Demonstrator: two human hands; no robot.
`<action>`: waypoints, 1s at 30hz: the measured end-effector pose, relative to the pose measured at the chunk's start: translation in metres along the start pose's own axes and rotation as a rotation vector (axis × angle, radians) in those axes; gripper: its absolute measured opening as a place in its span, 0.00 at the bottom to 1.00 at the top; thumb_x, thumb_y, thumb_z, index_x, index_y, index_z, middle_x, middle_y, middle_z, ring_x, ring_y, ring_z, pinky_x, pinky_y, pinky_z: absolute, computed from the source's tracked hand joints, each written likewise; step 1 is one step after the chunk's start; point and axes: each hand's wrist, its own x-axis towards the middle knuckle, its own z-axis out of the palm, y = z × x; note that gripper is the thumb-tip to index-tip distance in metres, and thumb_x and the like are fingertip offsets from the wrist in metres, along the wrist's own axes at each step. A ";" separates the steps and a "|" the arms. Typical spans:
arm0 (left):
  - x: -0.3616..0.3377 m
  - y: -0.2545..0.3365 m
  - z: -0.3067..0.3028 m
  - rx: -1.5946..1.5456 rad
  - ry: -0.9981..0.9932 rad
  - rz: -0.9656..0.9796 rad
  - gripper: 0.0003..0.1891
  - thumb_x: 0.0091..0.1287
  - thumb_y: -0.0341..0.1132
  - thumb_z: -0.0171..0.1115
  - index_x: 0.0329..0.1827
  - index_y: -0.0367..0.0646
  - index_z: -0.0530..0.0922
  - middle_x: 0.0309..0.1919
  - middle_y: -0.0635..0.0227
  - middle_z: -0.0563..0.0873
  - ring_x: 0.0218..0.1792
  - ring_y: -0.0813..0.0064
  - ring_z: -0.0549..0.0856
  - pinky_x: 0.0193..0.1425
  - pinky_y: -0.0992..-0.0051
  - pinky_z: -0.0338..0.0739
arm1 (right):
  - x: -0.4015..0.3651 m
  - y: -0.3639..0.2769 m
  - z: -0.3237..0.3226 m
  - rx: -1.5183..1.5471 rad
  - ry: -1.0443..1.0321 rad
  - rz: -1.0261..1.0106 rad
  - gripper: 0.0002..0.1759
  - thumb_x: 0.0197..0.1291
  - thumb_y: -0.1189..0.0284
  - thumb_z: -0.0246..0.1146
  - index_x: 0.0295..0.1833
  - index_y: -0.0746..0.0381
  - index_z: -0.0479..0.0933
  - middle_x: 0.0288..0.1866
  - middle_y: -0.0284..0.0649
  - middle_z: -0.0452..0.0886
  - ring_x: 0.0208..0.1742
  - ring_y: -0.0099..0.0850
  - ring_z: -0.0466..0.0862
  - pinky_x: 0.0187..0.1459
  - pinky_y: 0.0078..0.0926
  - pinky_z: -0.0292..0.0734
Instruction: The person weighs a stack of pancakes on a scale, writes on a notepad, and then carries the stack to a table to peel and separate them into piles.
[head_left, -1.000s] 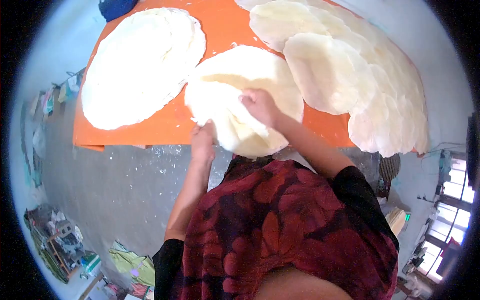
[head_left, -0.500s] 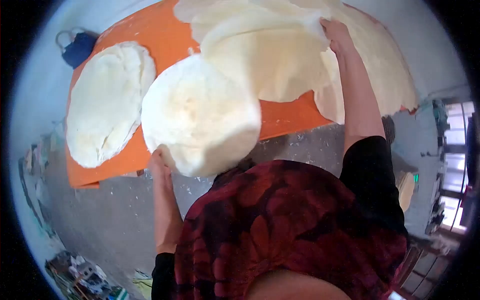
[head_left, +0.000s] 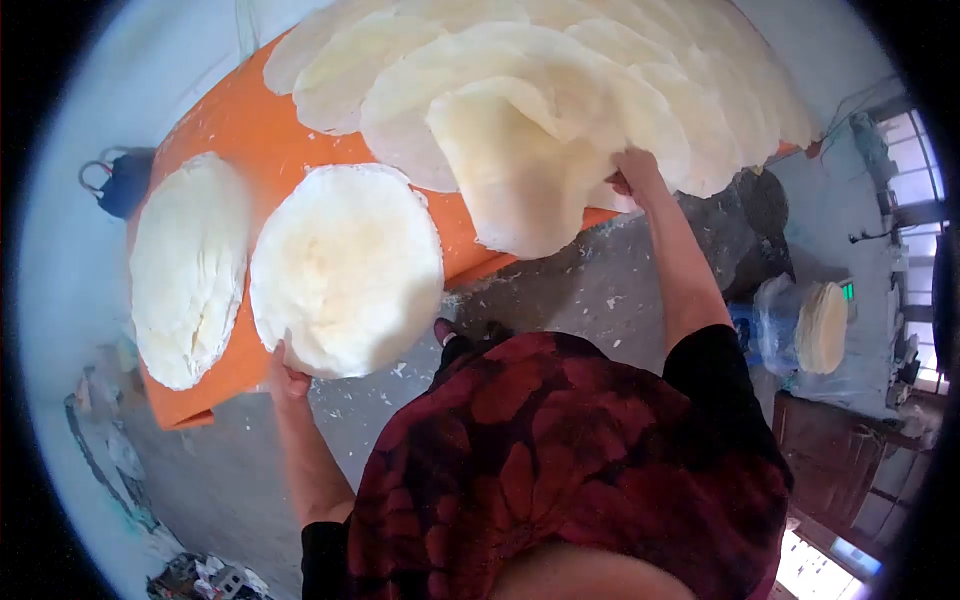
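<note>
My right hand [head_left: 638, 178] is closed, pinching the right edge of a thin, pale flatbread [head_left: 520, 190]. That sheet is partly folded and droops past the table's near edge, with its far part over other spread sheets. My left hand [head_left: 290, 372] is at the near-left rim of a round white flatbread pile [head_left: 345, 260], fingers closed on its edge; the fingertips are partly hidden. Farther left lies another flatbread pile [head_left: 190, 270], with creased, uneven layers. Many overlapping flatbread sheets [head_left: 690, 80] cover the far and right part of the orange table [head_left: 270, 130].
A dark blue bag [head_left: 125, 183] is beyond the table's left end. To the right, a round pale stack [head_left: 821, 328] stands beside clear plastic [head_left: 776, 315]. The grey floor [head_left: 560, 300] is scattered with white scraps. Windows [head_left: 915, 170] line the right wall.
My right hand has drawn closer to me, and the held flatbread has folded and hangs lower. My left hand stays at the round pile's rim. The view has shifted, showing more spread sheets.
</note>
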 end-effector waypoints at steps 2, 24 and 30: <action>-0.012 -0.016 0.008 -0.022 0.015 0.014 0.21 0.63 0.38 0.47 0.57 0.38 0.63 0.51 0.59 0.73 0.51 0.62 0.74 0.56 0.62 0.69 | -0.010 -0.038 0.015 -0.275 -0.105 -0.160 0.08 0.49 0.71 0.52 0.27 0.65 0.69 0.18 0.39 0.72 0.14 0.24 0.71 0.14 0.19 0.67; -0.039 -0.033 0.030 -0.076 0.002 0.046 0.18 0.61 0.35 0.53 0.53 0.39 0.68 0.49 0.62 0.76 0.50 0.66 0.76 0.53 0.65 0.72 | -0.026 0.084 -0.008 0.144 -0.001 0.017 0.05 0.52 0.74 0.53 0.31 0.65 0.70 0.19 0.40 0.73 0.17 0.29 0.76 0.16 0.22 0.70; -0.049 -0.022 0.047 -0.002 -0.079 0.122 0.22 0.62 0.33 0.49 0.59 0.37 0.60 0.55 0.59 0.70 0.55 0.64 0.71 0.59 0.64 0.66 | -0.021 0.098 -0.030 -0.357 0.165 -0.186 0.11 0.51 0.72 0.54 0.40 0.65 0.69 0.28 0.41 0.78 0.25 0.30 0.79 0.22 0.23 0.71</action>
